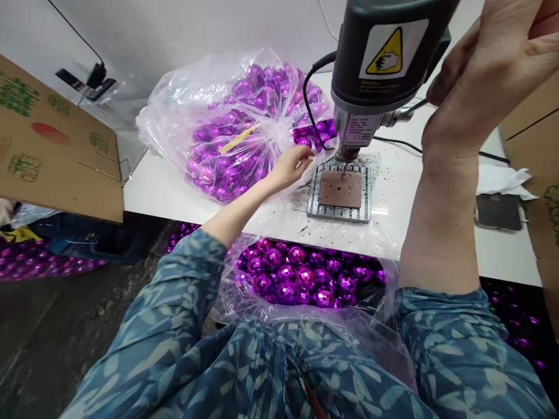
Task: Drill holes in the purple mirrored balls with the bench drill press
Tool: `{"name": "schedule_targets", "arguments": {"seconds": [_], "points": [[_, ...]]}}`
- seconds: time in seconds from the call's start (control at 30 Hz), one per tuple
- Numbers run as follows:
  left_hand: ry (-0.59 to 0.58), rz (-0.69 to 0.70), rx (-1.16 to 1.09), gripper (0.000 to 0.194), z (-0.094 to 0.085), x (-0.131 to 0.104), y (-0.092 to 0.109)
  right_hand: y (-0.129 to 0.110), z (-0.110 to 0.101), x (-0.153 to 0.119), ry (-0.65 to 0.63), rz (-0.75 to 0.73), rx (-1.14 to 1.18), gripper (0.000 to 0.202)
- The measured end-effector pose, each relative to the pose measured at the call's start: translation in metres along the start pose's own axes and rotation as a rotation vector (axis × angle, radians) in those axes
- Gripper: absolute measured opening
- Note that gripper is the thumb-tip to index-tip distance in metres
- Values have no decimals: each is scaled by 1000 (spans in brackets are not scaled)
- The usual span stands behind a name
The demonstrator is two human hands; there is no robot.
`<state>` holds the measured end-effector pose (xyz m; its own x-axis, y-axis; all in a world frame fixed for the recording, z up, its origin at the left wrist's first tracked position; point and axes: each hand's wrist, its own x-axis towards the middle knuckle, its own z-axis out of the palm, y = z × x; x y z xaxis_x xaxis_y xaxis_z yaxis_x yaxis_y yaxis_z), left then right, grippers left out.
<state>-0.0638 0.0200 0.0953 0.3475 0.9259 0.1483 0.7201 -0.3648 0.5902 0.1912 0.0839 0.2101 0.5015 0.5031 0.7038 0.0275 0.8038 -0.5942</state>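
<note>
Loose purple balls [288, 290] fill the open bag at your lap. Ahead, shavings litter the brown block [349, 196]; a ball set there could roll. Your left hand [290, 166] curls beside it, its pinch unclear; straying under the drill press [384, 58] risks your fingers if your right hand [484, 75], closed round the lever [417, 106], pulls early. Plastic and cable [306, 96] crowd behind.

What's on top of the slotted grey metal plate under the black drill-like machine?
A flat brown pad with a small dark spot near its middle, plus scattered dark specks. The pad hides the centre of the slotted plate.
</note>
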Motion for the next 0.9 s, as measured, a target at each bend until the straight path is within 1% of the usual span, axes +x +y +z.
{"name": "schedule_targets", "arguments": {"seconds": [0.03,0.07,0.13,0.17,0.2,0.23,0.3,0.37,0.4,0.5,0.6,0.63,0.7,0.8,0.9], "points": [[102,-42,66,26,13,24,-11,0,-1,0,-3,-6,8,54],[172,-126,136,26,24,47,-22,-2,-1,-1,-2,-15,19,54],[200,-323,222,31,43,80,-42,-9,-2,-5,-8,-38,35,56],[207,-378,219,36,49,90,-51,-13,-2,-7,-20,-49,38,57],[221,-405,187,41,53,94,-57,-16,-3,-9,-37,-57,39,58],[247,-402,132,45,54,95,-62,-19,-3,-11,-54,-63,36,59],[315,-361,-23,47,51,87,-67,-21,-3,-13,-75,-86,32,60],[327,-346,-233,45,43,71,-64,-19,-1,-13,-57,-114,41,60],[302,-359,-357,43,38,62,-61,-17,0,-13,-42,-114,48,60],[161,-457,-752,33,25,34,-46,-11,3,-11,14,-85,103,58],[50,-535,-1018,20,21,11,-31,-11,5,-10,48,-55,133,57],[24,-539,-1060,19,22,5,-27,-12,5,-11,51,-48,127,57],[-4,-511,-1074,23,28,-4,-18,-15,6,-11,46,-45,98,58],[36,-409,-974,36,43,-10,-9,-16,7,-12,54,-54,70,62],[83,-316,-872,47,59,-9,-4,-13,8,-12,36,-74,93,60]]}}
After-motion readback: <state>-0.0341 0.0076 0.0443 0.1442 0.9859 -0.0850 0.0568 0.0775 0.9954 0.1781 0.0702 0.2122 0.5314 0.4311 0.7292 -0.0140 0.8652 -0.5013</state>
